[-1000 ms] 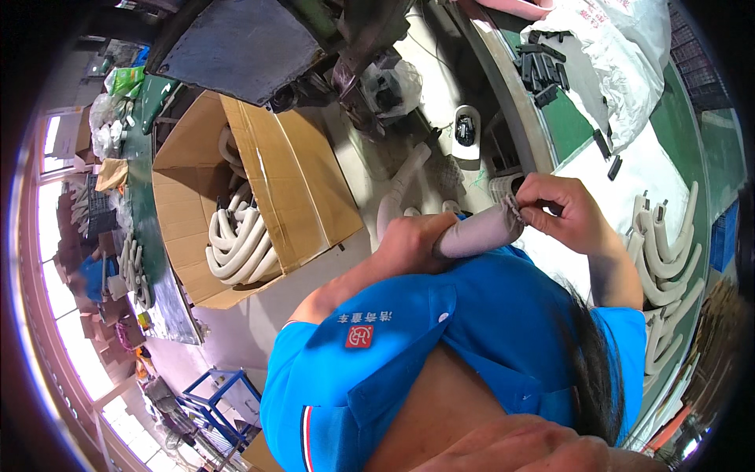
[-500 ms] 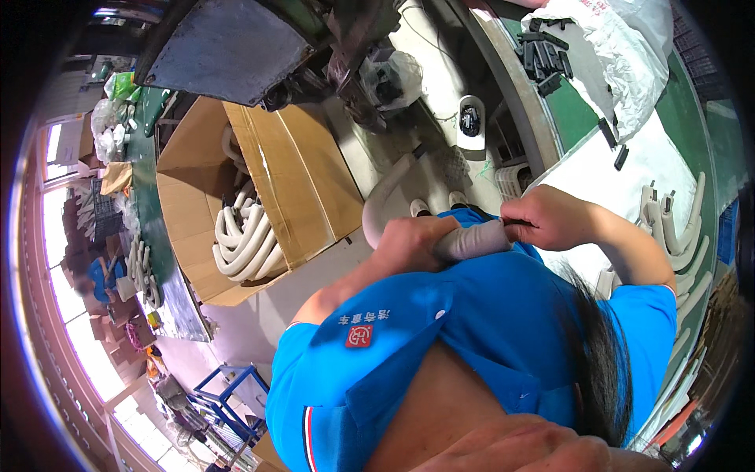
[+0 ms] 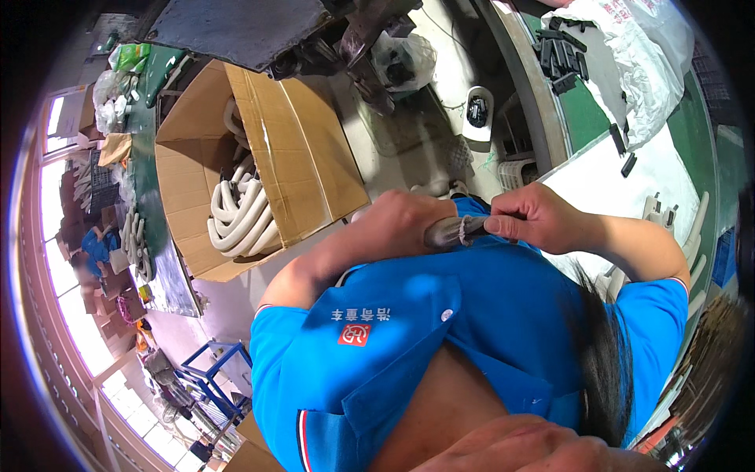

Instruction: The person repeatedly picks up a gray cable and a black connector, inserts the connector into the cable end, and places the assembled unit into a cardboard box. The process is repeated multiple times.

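Curved pale tubing that rose above the left hand (image 3: 410, 222) half a second ago has dropped from view; the grey sleeve (image 3: 447, 235), to the right of the cardboard box (image 3: 307, 157), now shows a bunched rim; left fingers curl closed around its body, while the right hand (image 3: 541, 218) pinches the dark end (image 3: 474, 226) between thumb and fingers; pale curved tubes (image 3: 242, 219) lie inside the box, black pieces (image 3: 561, 59) on a green table (image 3: 580, 124) well to its right; a slackened pinch or uneven pull could, it appears, let that rim slip or twist; the sleeve's far length is hidden by the left hand, right fingertips are hard to make out, and further tubes (image 3: 695, 228), far right of the box, are partly covered.
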`<state>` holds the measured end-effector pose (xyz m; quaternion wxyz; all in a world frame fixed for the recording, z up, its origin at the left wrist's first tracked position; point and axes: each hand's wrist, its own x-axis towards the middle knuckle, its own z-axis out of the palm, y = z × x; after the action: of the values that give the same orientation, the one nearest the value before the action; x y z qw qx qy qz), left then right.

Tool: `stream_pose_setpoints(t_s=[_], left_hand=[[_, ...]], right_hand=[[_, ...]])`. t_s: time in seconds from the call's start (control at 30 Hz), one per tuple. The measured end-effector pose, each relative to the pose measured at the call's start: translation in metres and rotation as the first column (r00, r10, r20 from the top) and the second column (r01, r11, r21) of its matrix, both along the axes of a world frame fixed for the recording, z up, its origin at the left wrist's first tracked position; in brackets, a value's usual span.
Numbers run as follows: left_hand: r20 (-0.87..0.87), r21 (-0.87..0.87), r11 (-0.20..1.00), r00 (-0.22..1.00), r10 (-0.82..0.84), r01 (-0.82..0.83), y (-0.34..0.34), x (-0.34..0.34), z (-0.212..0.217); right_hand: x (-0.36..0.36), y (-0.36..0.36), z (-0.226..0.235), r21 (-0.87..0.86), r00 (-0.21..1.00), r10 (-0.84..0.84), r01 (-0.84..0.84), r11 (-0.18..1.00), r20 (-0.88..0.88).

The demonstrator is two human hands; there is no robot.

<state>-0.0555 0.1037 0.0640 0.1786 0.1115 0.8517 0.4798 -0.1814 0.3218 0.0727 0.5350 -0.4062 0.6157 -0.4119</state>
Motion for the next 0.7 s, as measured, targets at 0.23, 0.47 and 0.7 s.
stream_pose_setpoints(t_s=[0.23,0.47,0.7], left_hand=[[0.059,-0.018,0.993,0.991,0.117,-0.116,0.008,0.007,-0.047],[-0.007,-0.094,0.922,0.926,0.377,-0.376,-0.017,0.006,-0.045],[-0.045,0.007,0.921,0.920,0.390,-0.390,-0.011,-0.007,-0.028]], right_hand=[[-0.038,0.018,-0.057,-0.012,0.982,-0.025,0.028,1.000,0.189],[-0.205,0.222,-0.245,-0.212,-0.157,-0.151,0.843,0.494,-0.976],[-0.190,0.199,-0.257,-0.056,0.116,-0.341,0.888,0.456,-0.933]])
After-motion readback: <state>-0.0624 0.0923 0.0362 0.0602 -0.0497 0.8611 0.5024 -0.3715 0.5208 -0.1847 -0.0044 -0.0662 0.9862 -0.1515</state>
